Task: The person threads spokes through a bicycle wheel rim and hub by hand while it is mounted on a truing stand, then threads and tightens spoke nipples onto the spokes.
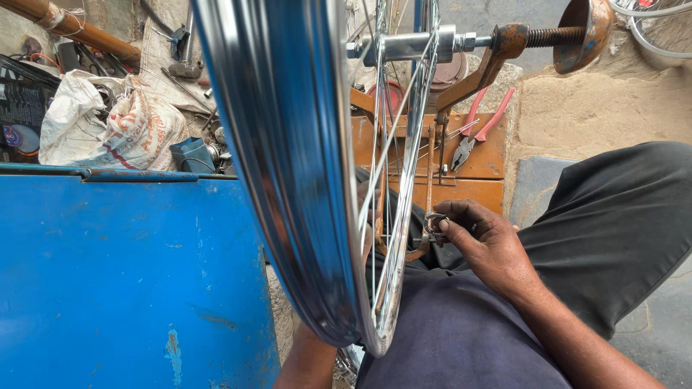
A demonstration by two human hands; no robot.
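Head view looks down on a shiny chrome spoked bicycle wheel [303, 180] mounted upright on a rusty orange truing stand [497, 54]. Right hand [490, 245] pinches a small round metal spoke wrench [435, 225] between thumb and fingers, touching the spokes near the rim. Left hand is hidden behind the wheel; its grip cannot be told. Red-handled pliers [479, 126] lie on the orange wooden board [484, 162] beyond.

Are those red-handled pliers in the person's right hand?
No, the red-handled pliers lie on the orange wooden board, while the right hand pinches a small metal tool at the spokes.
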